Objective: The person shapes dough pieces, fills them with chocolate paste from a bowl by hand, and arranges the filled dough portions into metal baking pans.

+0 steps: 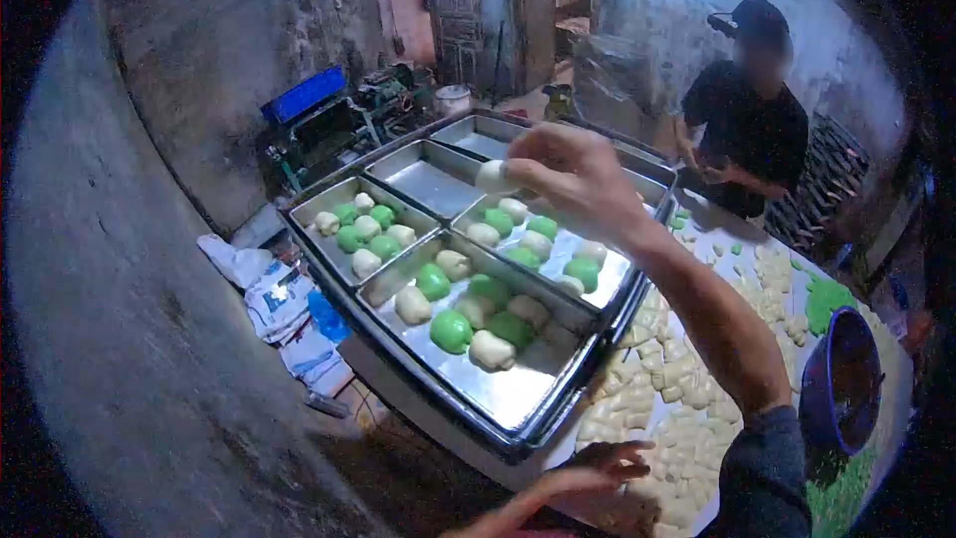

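My right hand [573,179] is raised over the metal baking tins, with a white dough ball [491,176] pinched between its fingertips. Below it, one tin [612,307] holds white and green dough balls. The nearest tin [528,394] has a cluster of them, including a green dough ball [451,332], and so does the left tin [344,189]. Low in the view my left hand [602,466] is open, fingers stretched out above the table's edge beside many cream dough pieces [687,453]. Nothing shows in that hand.
A purple bowl [819,379] stands at the table's right side, near green dough [829,304]. Across the table is a person in a dark shirt [752,130]. Sacks [277,301] lie on the floor at left. Machinery [383,90] and a white bucket [453,98] are behind the tins.
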A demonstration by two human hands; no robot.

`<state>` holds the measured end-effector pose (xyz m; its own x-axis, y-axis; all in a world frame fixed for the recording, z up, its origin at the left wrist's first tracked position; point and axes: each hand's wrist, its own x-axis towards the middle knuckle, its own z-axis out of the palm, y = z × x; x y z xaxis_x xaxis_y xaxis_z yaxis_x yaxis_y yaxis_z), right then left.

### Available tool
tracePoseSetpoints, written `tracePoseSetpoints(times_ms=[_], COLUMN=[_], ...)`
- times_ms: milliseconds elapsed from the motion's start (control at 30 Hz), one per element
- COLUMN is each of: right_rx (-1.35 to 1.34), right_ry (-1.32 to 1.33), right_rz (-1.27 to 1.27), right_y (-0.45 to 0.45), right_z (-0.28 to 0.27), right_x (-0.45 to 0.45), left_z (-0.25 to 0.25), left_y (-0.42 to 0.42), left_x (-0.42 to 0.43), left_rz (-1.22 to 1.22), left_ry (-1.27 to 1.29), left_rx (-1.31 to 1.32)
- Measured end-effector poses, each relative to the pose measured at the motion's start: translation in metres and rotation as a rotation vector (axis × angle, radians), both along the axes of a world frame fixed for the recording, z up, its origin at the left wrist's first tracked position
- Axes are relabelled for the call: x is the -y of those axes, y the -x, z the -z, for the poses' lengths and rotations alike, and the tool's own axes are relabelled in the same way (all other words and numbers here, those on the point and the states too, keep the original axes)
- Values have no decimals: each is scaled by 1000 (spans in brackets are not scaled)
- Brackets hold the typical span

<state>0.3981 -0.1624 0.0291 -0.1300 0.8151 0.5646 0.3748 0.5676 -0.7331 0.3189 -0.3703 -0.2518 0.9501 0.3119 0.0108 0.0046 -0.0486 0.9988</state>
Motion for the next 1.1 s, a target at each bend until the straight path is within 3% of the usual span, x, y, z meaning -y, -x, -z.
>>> tracePoseSetpoints(times_ms=[33, 133, 167, 200, 233, 267, 367, 433, 467, 500, 600, 633, 667, 700, 733, 800, 833, 867, 967, 1000, 1033, 1067, 1100], right_rx=[86, 282, 455, 629, 801, 1019, 1097, 1091, 1052, 1042, 897, 824, 851, 652, 714, 777, 782, 740, 720, 756, 510, 504, 445], right_ry=[-30, 61, 37, 16, 33, 83, 54, 46, 70, -141, -375, -366, -487, -386, -303, -53, 90, 161, 360, 637, 646, 949, 967], right_rz=[22, 56, 70, 85, -54, -35, -64, -38, 53, 65, 168, 36, 85, -164, -83, 120, 226, 411, 819, 926, 1050, 1147, 1163], right_y=[13, 46, 54, 58, 63, 67, 61, 51, 52, 40, 6, -12, -35, -67, -86, -122, -137, -154, -195, -202, -196, -200, -199], right_z=[0, 9, 19, 32, 42, 55, 53, 47, 36, 28, -8, -22, -27, -23, -34, -45, -43, -15, 80, 104, 133, 166, 197], right_x=[-28, -94, -108, -121, -126, -127, -127, -122, -109, -102, -51, -29, 2, 13, 73, 179, 223, 270, 386, 428, 464, 501, 534], left_z=[20, 88, 88, 88, 88, 87, 128, 169, 150, 119, 125, 111, 98, 70, 48, -2, -9, -9, -8, -8, -8, -8, -8], left_y=[6, 3, 14, 25, 35, 41, 44, 30, 44, 51, 57, 57, 60, 62, 62, 51, 46, 34, 20, 11, 0, -15, -31], left_x=[8, 18, 22, 22, 21, 12, 12, 33, 18, 11, 14, 12, 9, 4, 5, 2, 11, 21, 21, 21, 24, 31, 39], left_rz=[-25, 26, 16, -2, -18, -37, -49, -102, -23, -58, -76, -82, -83, -84, -106, -73, -82, -108, 24, 115, 140, 160, 176], left_ry=[-138, -13, 555, 665, 774, 424, 745, 687, 1312, 883, 260, 62, 27, -9, 338, 359, 433, 501, 394, 340, 314, 284, 252], left_rx=[99, -67, 43, 95, 149, 143, 254, 177, 283, 134, -29, -86, -112, -138, -132, -471, -464, -457, -423, -434, -430, -424, -440])
